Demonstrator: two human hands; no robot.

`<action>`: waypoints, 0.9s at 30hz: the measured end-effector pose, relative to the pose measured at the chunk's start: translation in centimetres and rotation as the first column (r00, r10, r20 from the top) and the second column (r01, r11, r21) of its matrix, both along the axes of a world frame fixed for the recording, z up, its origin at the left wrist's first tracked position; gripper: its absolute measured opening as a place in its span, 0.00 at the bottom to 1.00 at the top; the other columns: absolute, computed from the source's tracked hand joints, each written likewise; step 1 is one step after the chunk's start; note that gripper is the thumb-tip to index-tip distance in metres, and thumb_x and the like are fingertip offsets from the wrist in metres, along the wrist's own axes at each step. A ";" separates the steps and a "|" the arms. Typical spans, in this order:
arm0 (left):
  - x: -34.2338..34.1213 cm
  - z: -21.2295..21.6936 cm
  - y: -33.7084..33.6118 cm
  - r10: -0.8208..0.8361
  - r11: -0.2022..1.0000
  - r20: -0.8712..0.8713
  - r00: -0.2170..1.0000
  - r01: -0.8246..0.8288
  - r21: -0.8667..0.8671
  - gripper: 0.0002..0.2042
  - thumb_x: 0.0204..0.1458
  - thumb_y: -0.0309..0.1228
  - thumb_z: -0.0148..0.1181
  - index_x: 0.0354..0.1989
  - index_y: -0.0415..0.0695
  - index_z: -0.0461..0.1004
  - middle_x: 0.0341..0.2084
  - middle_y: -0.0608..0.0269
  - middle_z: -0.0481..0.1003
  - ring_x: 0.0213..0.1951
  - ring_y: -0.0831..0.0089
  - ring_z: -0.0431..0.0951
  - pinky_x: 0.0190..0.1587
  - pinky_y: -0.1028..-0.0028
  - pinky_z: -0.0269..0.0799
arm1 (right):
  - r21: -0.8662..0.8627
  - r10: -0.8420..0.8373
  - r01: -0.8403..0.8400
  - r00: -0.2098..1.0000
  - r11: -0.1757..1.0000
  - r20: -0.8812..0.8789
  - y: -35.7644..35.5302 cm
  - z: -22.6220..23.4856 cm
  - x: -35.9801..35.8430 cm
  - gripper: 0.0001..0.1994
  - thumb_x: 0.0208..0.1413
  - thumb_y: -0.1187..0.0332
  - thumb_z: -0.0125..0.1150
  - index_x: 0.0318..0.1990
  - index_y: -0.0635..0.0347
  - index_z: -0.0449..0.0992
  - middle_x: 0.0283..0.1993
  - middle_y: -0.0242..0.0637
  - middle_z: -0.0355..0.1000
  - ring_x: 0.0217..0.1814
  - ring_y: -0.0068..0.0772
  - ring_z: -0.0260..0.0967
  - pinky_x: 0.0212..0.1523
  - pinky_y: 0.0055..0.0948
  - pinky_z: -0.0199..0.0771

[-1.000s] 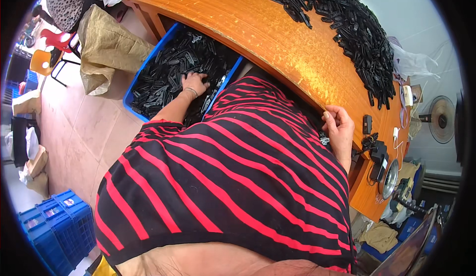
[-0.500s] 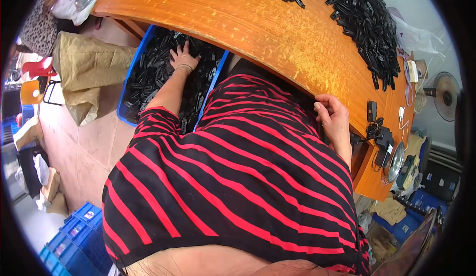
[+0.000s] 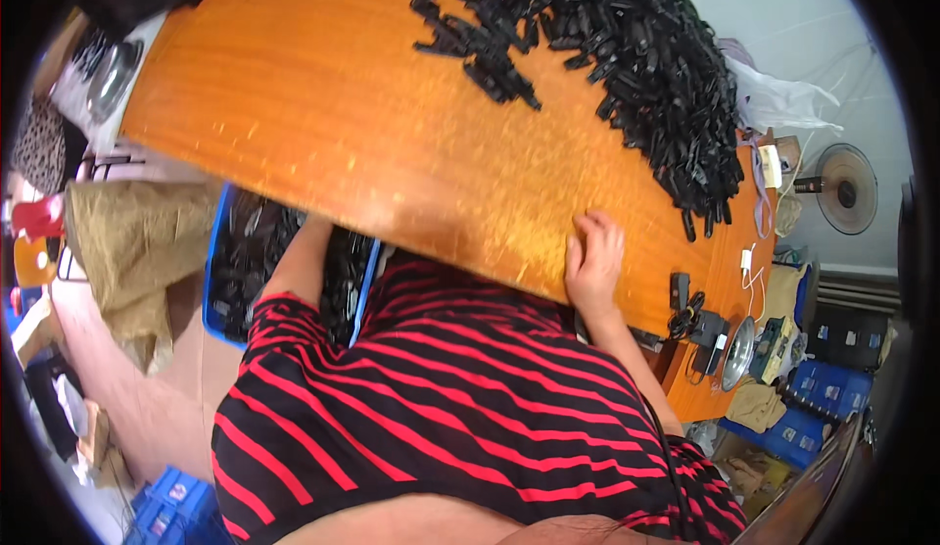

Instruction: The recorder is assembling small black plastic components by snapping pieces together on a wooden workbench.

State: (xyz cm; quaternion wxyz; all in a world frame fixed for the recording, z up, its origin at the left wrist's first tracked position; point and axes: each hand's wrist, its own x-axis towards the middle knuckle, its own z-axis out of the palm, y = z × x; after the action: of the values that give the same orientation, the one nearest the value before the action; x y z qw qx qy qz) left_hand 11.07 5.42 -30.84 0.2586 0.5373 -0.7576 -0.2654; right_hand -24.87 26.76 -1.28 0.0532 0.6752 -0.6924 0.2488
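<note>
My left forearm [image 3: 297, 266] reaches down into a blue bin [image 3: 211, 285] full of small black plastic parts [image 3: 259, 236]. The desk edge hides my left hand, so its fingers and anything in them do not show. On the front edge of the orange wooden desk [image 3: 323, 104] rests my right hand [image 3: 595, 261], fingers loosely stretched and holding nothing. Beyond it, a large heap of similar black parts [image 3: 646, 65] spreads over the far right of the desktop. A smaller cluster of them [image 3: 499, 70] lies nearer the middle.
A black adapter with cables [image 3: 707, 328] and a metal bowl [image 3: 739, 354] sit right of my right hand. A fan [image 3: 847, 189] stands at the far right. Left of the bin is a tan sack [image 3: 137, 251]; blue crates [image 3: 174, 511] stand at lower left.
My left hand, spread on the black parts before, is now out of sight under the desk edge. My right hand has come further onto the desktop. The view has shifted, showing more desk.
</note>
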 end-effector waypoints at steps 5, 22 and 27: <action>-2.5 1.2 -5.2 -0.092 0.996 -0.001 0.996 0.092 -0.018 0.29 0.50 0.53 0.50 0.58 0.52 0.66 0.58 0.55 0.65 0.62 0.56 0.60 0.63 0.57 0.51 | 0.118 -0.006 0.001 0.999 0.993 0.045 -0.3 0.3 0.0 0.15 0.48 0.79 0.55 0.46 0.63 0.69 0.51 0.49 0.63 0.55 0.52 0.60 0.56 0.43 0.58; -1.5 -2.6 -0.1 -0.234 0.961 0.039 0.972 0.225 0.159 0.28 0.50 0.52 0.51 0.57 0.51 0.67 0.57 0.54 0.66 0.61 0.55 0.61 0.63 0.58 0.53 | 0.175 -0.051 0.046 0.998 0.983 0.023 -0.8 0.6 0.4 0.17 0.44 0.79 0.54 0.45 0.61 0.68 0.52 0.48 0.62 0.56 0.52 0.59 0.55 0.45 0.58; -0.4 -2.9 3.4 -0.266 0.942 0.059 0.962 0.247 0.229 0.28 0.50 0.51 0.52 0.57 0.51 0.67 0.57 0.54 0.67 0.60 0.54 0.61 0.62 0.58 0.53 | 0.197 -0.059 0.056 0.998 0.979 0.011 -0.6 0.7 0.4 0.17 0.45 0.79 0.54 0.46 0.61 0.68 0.53 0.48 0.62 0.57 0.52 0.58 0.56 0.46 0.57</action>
State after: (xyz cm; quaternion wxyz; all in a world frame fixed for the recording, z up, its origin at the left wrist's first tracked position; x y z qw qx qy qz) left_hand 10.71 8.84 -33.75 0.1269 0.4705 -0.7980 -0.3545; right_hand -24.50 26.11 -0.59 -0.0125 0.6547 -0.7332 0.1832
